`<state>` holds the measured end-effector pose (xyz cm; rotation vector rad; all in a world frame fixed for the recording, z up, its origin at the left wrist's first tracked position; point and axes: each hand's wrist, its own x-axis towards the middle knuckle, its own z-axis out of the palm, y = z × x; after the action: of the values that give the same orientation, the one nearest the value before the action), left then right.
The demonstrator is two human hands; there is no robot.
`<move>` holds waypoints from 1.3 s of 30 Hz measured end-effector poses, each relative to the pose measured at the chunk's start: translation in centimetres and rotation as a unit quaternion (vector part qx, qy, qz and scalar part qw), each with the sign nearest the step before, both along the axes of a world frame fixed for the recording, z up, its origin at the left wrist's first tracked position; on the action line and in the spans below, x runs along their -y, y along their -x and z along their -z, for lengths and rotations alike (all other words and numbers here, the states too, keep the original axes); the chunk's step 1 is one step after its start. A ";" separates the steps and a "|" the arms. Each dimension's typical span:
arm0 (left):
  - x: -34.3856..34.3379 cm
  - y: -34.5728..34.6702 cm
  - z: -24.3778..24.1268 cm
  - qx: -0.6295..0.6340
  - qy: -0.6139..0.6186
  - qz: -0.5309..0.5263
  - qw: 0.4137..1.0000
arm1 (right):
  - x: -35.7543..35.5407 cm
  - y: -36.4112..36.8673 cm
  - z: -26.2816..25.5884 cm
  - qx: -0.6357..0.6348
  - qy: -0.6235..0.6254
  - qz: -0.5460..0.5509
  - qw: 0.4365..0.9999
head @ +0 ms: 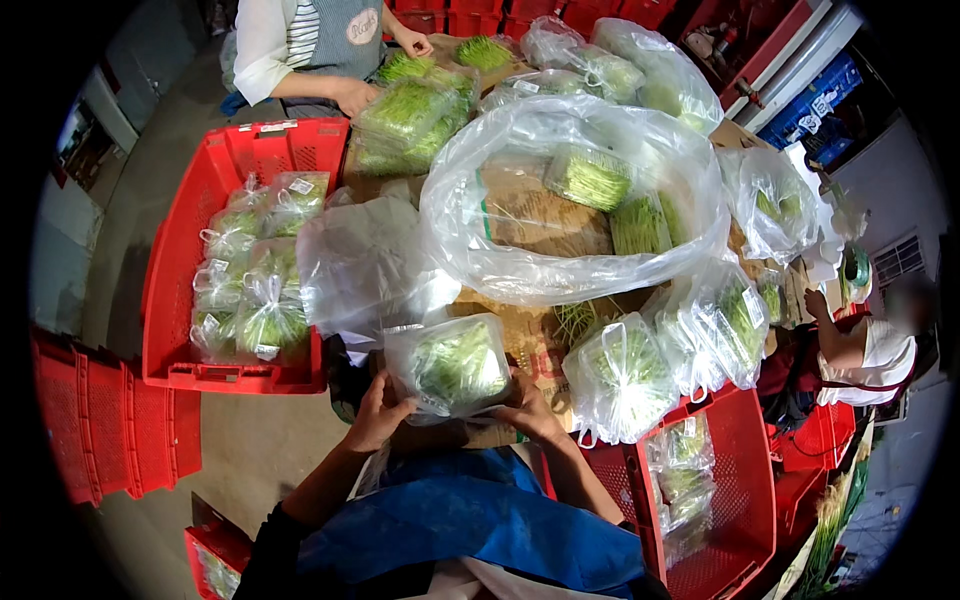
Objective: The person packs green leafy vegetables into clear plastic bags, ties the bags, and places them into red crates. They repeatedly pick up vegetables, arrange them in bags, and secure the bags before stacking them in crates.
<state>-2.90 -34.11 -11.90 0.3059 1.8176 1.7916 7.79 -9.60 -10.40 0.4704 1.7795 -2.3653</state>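
Observation:
A clear plastic bag packed with green shoots [459, 360] lies in front of me at the near edge of the table. My left hand [380, 411] grips its lower left edge, and my right hand [531, 409] grips its lower right edge. Just beyond it on the left is a stack of flat clear plastic bags [360, 262]. Past the packed bag, a large open plastic sack [457, 251] has its rim rolled into a ring. Two bundles of shoots [595, 180] are inside the sack. Tied bags of shoots [626, 375] stand right of my right hand.
A red crate [169, 300] with several tied bags stands at left, another red crate [739, 487] at lower right. Loose stems [576, 322] lie on the cardboard [517, 337]. Across the table a person in a striped apron [341, 45] handles shoots; another person [862, 352] is at right.

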 end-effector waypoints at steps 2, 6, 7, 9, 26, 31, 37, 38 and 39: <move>0.7 0.1 -0.7 -0.042 0.054 0.017 0.998 | 0.3 -0.3 0.3 -0.038 0.060 0.002 0.997; 0.4 0.5 -3.6 0.003 -0.066 0.040 0.997 | 2.9 -1.5 -2.3 -0.080 0.023 0.127 0.988; 0.0 0.7 -4.8 -0.003 -0.078 0.042 0.996 | 2.9 -1.6 -2.9 -0.098 0.000 0.131 0.987; -1.1 1.0 -7.5 -0.018 -0.103 0.050 0.993 | 2.6 -1.9 -4.0 -0.137 -0.047 0.140 0.980; -6.1 1.9 -10.6 0.094 -0.267 0.166 0.945 | 1.8 -6.4 -13.0 -0.192 -0.180 0.194 0.945; -6.4 1.3 -10.8 0.031 -0.239 0.193 0.951 | -0.1 -7.2 -15.2 -0.103 -0.083 0.146 0.980; -7.8 0.6 -12.2 -0.278 -0.198 0.247 0.907 | -0.3 -5.2 -15.2 -0.089 -0.246 0.256 0.931; -7.7 0.1 -11.7 -0.204 -0.225 0.241 0.922 | -0.4 -4.9 -15.5 -0.081 -0.270 0.245 0.928; -7.8 -0.1 -11.9 -0.161 -0.236 0.233 0.929 | -0.4 -4.8 -15.7 -0.072 -0.294 0.234 0.924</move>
<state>-2.85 -26.35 -0.04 1.1752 1.3172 1.8693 12.61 -9.18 5.31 0.8989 2.7174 -2.1122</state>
